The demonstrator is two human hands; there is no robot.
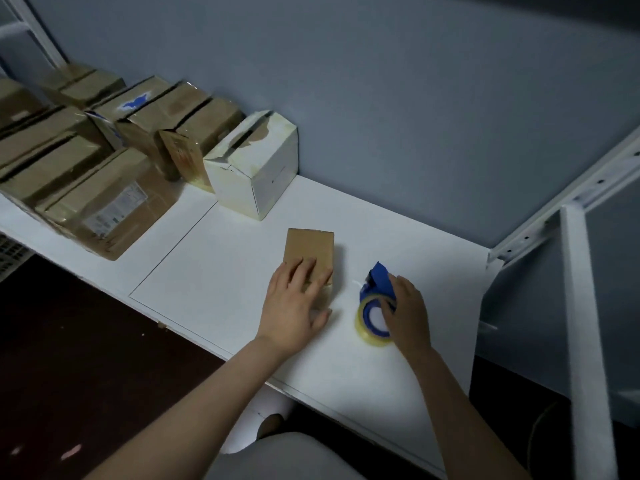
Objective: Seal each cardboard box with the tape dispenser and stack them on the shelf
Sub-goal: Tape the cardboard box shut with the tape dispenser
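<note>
Head view: the left fingers [306, 270] lie straight and slightly spread on top of the small cardboard box [311, 245], pressing flat and curling round nothing; the left hand [294, 306] covers the box's near end, thumb down by its near corner. The right fingers [389, 308] are curled round the blue tape dispenser [377, 280]; the right hand [410, 315] grips it from the side, its roll of clear tape [363, 327] seemingly resting on the white surface [214, 271], just beside the box on its right and not touching it.

The step in hand looks like bringing tape to this box; the seam itself cannot be made out. To do it well, the left palm should hold the flaps flat but slide clear of the line the tape will follow; the tape is best started over one edge, drawn along the top in one steady pull, then pressed down and torn against the blade.

Further out, a white box [256, 168] stands against the wall; a crowded row of brown boxes [104, 174] fills the left end, well apart.
</note>
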